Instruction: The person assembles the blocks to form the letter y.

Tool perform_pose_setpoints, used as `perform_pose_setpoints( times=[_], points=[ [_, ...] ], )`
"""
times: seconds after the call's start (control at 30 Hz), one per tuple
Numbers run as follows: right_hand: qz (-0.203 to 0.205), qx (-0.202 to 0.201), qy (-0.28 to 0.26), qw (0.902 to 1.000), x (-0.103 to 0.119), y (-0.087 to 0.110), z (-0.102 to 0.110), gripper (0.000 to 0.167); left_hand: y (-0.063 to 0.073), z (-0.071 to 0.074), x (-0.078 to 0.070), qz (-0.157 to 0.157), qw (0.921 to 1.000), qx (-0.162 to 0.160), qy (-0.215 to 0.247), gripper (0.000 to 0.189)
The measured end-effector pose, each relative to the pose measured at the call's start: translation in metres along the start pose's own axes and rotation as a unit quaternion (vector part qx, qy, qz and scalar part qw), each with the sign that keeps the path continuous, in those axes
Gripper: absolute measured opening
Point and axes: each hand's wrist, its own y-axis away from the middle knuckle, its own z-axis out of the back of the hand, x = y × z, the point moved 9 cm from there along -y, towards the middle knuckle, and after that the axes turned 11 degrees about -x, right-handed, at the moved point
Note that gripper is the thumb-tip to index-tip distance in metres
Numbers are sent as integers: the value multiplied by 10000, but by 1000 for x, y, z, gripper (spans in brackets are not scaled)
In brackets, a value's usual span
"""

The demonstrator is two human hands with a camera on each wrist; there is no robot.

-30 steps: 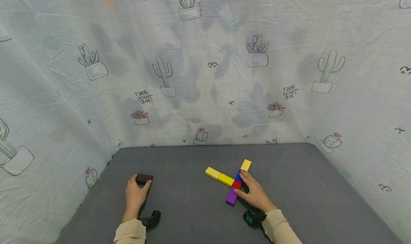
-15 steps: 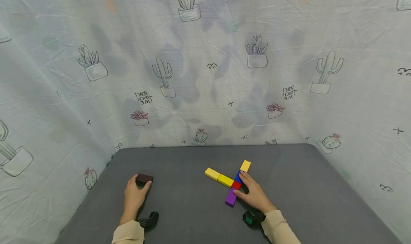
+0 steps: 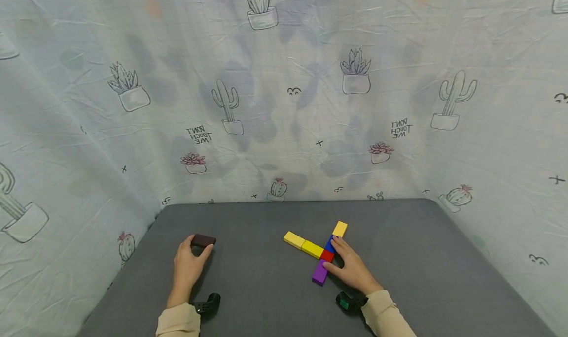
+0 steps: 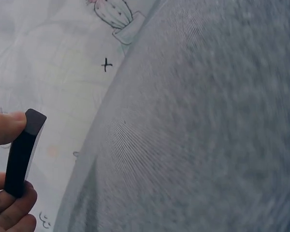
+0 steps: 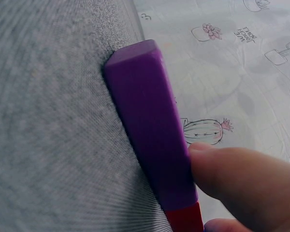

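My left hand (image 3: 186,267) pinches a dark brown rectangular block (image 3: 203,240) between thumb and fingertips. In the left wrist view that block (image 4: 24,152) looks nearly black and stands on edge between them. Over at the right, my right hand (image 3: 354,269) rests against a joined row of blocks. Its thumb touches the side of the purple block (image 5: 147,130), and its other fingers lie by the blue block (image 3: 329,246), partly covering it. A red block (image 3: 327,255) sits between purple and blue. A yellow block (image 3: 312,249) branches off from the red one.
Two pale yellow blocks finish the arms of the shape: one block (image 3: 294,240) at the left end, another block (image 3: 340,228) at the far end. A grey table (image 3: 257,292) carries everything. Behind it hangs a cactus-print cloth (image 3: 288,120).
My left hand has shifted the dark brown block slightly away from me and to the right. The right hand and the coloured blocks stay where they were.
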Motion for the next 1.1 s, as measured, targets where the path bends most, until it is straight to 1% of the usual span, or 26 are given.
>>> perform_pose_setpoints(
  times=[0.17, 0.3, 0.47, 0.6, 0.77, 0.9, 1.1],
  points=[
    [-56, 67, -48, 10000, -1, 0, -1, 79, 1, 0, -8, -40, 9999, 125, 12, 73],
    [-81, 87, -55, 9999, -1, 0, -1, 79, 2, -4, -16, -151, 9996, 241, 1, 74],
    [-105, 98, -88, 9999, -1, 0, 0, 79, 6, -14, -26, -304, 9982, 494, 152, 75],
    [-100, 75, -94, 9999, -1, 0, 1, 79, 8, -22, -35, -493, 9966, 610, 250, 76],
    [-58, 7, -42, 10000, -1, -1, 1, 78, 12, -29, -44, -605, 9944, 752, 424, 76],
    [-40, 1, -16, 10000, 0, -1, 1, 79, 16, -35, -49, -666, 9930, 883, 424, 76],
    [-50, 15, 17, 10000, -1, -1, 1, 79, 23, -47, -58, -883, 9899, 1011, 465, 75]
  ],
)
